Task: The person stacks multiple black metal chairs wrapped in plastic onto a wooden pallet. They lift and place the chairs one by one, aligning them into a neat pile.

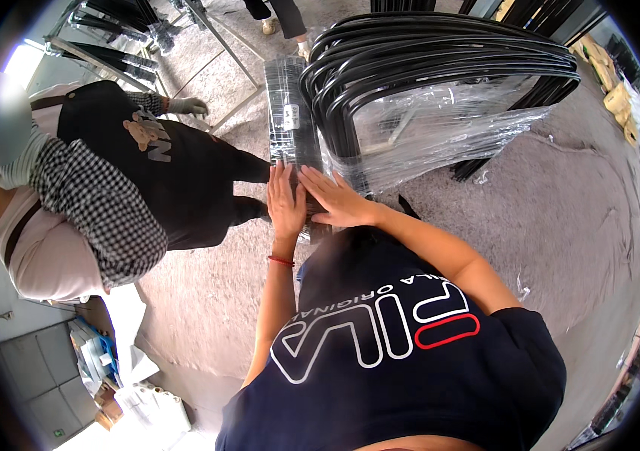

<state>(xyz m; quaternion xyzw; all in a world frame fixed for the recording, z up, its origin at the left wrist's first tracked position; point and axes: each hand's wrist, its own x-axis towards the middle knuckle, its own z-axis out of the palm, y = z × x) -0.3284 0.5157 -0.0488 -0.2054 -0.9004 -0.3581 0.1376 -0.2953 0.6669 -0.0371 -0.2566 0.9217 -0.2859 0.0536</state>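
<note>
Navy short-sleeved T-shirt fabric [395,383] is seen closest to the lens as the left hand [287,204] and right hand [338,201] are laid flat, fingers extended and gripped around nothing, on a long black bundle wrapped in clear plastic film [284,94]. The bundle might be rolled, or its film torn, if uneven pressure were applied beside the film-wrapped stack of curved black tubes [440,46]. Beneath both hands it is positioned, extended beyond the fingertips, away from the wearer.
</note>
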